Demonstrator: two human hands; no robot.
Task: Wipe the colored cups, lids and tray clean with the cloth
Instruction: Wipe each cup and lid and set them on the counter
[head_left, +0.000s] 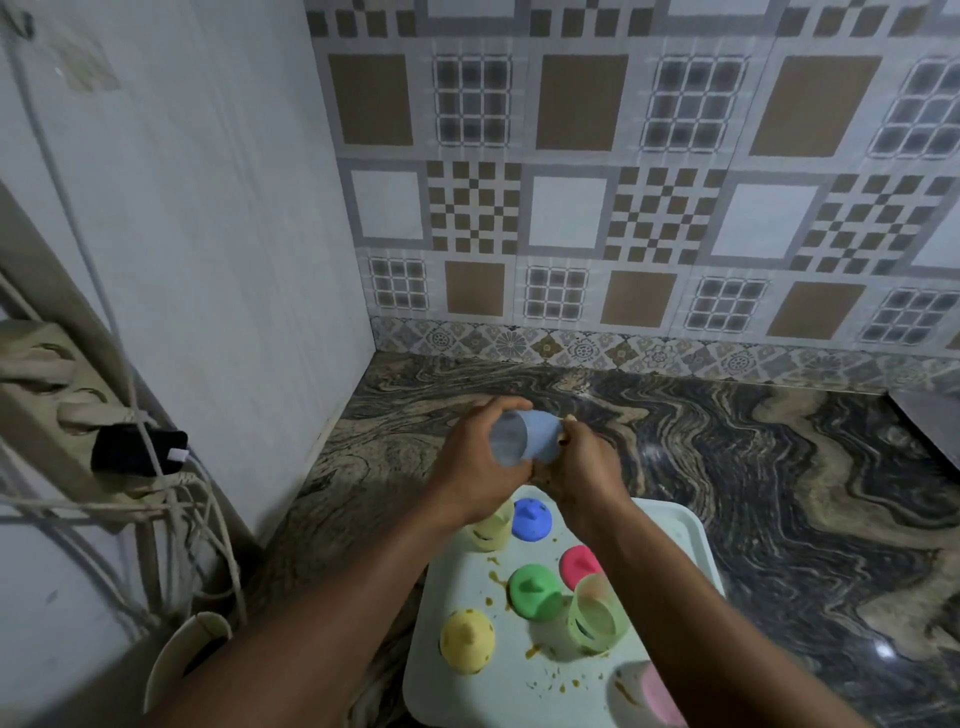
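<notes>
Slipping is my main worry: the blue cup hangs in the air beyond the tray, lying on its side with its mouth toward me, and a hard rub could twist it out of my grip onto the counter. My left hand wraps its fingers around the cup's rim end. My right hand presses at the base, fingers curled; I judge the cloth is bunched there, though I can barely see it. My forearms cross low over the lids and could knock the green cup.
</notes>
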